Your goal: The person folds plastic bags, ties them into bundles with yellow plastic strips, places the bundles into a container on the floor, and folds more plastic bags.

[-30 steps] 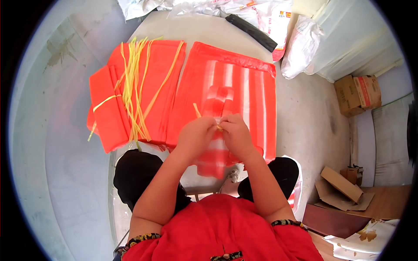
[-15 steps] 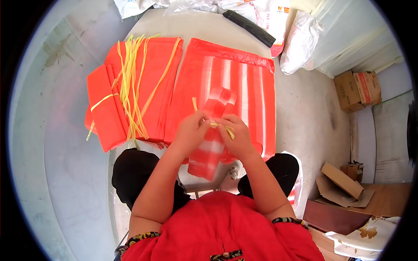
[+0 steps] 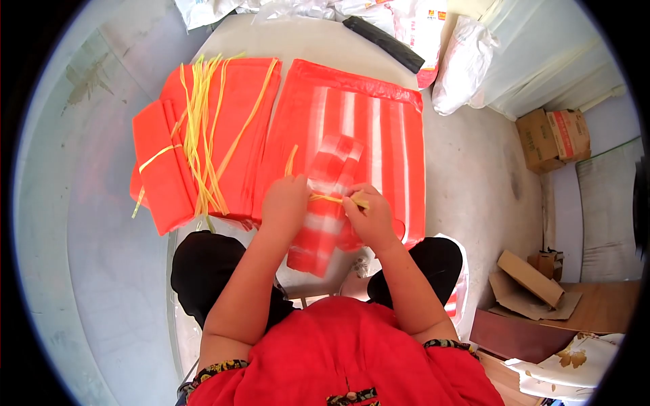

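Observation:
A folded bundle of red-and-white striped plastic bags point(image 3: 315, 242) lies slantwise between my hands, over the near part of a larger flat stack. Across its middle runs a thin yellow plastic strip point(image 3: 326, 197). My left hand point(image 3: 283, 208) is closed on one side of the strip, whose loose end sticks up above the fingers. On the other side, my right hand point(image 3: 371, 215) pinches the strip, with a short end showing past the thumb. Under the bundle is the stack of striped plastic bags point(image 3: 399, 155).
To the left lie plain red plastic sheets point(image 3: 247, 128) with several loose yellow strips point(image 3: 203, 128) on them, beside a tied red bundle point(image 3: 161, 169). A black roll point(image 3: 384, 44) and white sacks point(image 3: 464, 64) are at the back. Cardboard boxes point(image 3: 542, 142) stand at right.
My hands have moved apart, the left one leftward, drawing the yellow strip out straight across the bundle. The whole view has shifted slightly.

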